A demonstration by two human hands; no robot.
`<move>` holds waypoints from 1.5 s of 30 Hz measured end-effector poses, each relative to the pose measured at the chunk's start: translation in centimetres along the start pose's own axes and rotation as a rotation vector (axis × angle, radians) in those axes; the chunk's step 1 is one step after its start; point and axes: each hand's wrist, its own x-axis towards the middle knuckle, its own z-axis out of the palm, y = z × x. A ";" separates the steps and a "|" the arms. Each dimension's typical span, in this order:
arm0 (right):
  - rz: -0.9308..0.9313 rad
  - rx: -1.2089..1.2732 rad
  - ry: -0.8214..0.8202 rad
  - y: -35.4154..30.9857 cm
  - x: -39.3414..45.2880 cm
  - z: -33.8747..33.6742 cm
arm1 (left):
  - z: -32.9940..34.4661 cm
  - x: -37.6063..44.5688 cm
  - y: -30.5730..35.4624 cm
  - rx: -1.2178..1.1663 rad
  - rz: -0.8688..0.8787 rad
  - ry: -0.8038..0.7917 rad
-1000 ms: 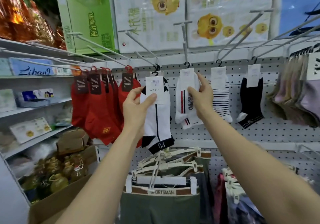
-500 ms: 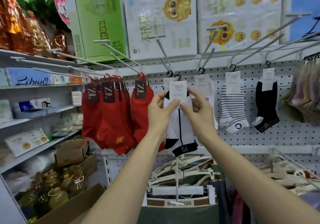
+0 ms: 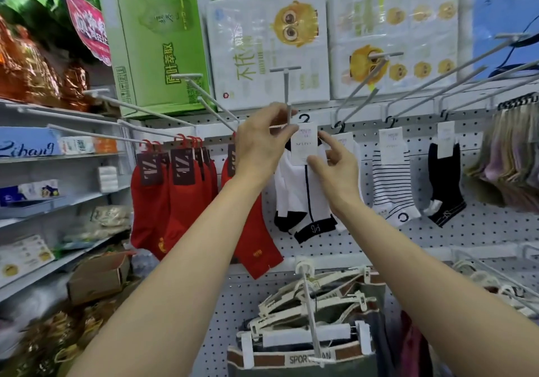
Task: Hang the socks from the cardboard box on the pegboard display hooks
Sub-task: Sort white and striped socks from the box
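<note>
A white and black sock pair [image 3: 303, 198] with a white card label [image 3: 304, 143] and a black hanger hook [image 3: 304, 118] is held up against the pegboard [image 3: 379, 239]. My left hand [image 3: 261, 143] pinches the card's top left corner, right beside a white display hook [image 3: 287, 93] that points toward me. My right hand [image 3: 335, 169] holds the card's right edge between thumb and forefinger. The sock's hanger hook sits just right of the display hook's rod; I cannot tell whether it is on it.
Red socks [image 3: 180, 201] hang at left; striped socks [image 3: 390, 184], black socks [image 3: 443, 181] and pastel socks [image 3: 513, 166] hang at right. Bare hooks [image 3: 140, 108] jut out upper left. Clip hangers with shorts [image 3: 306, 318] hang below. A small cardboard box [image 3: 99, 277] lies beside the shelves [image 3: 58, 201].
Both hands have lifted the white and black sock pair from chest height up to the display hook. My right hand came over from the neighbouring sock to the card. The view tilted up.
</note>
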 end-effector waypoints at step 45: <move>-0.509 -0.697 -0.073 5.8 0.3 -1.4 | 0.1 -1.0 -0.7 0.255 -0.014 0.077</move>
